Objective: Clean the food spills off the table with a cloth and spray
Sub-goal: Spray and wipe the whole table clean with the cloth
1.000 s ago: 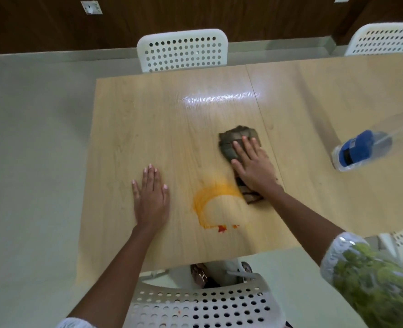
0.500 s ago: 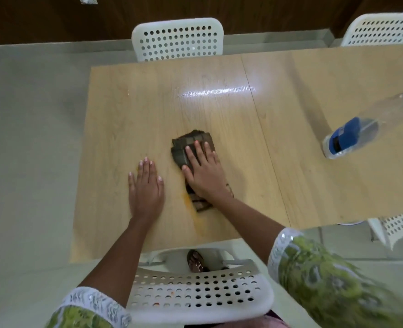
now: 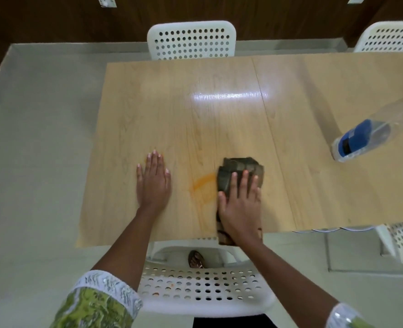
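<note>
A dark folded cloth (image 3: 240, 165) lies near the front edge of the light wooden table (image 3: 195, 119), its near end hanging over the edge. My right hand (image 3: 240, 202) presses flat on it with straight fingers. A faint orange smear (image 3: 201, 183) shows on the wood just left of the cloth. My left hand (image 3: 153, 181) rests flat on the table, left of the smear. A clear spray bottle with a blue head (image 3: 366, 138) lies on its side at the right.
A white perforated chair (image 3: 192, 40) stands at the table's far side, another chair (image 3: 392, 36) at the far right. A third chair (image 3: 203, 287) is right under me at the front edge. Grey floor (image 3: 37, 138) lies to the left.
My right hand slid the cloth left across the orange spill, then back right and nearer the front edge. The thick orange ring and red spots are now a faint smear. My left hand stayed.
</note>
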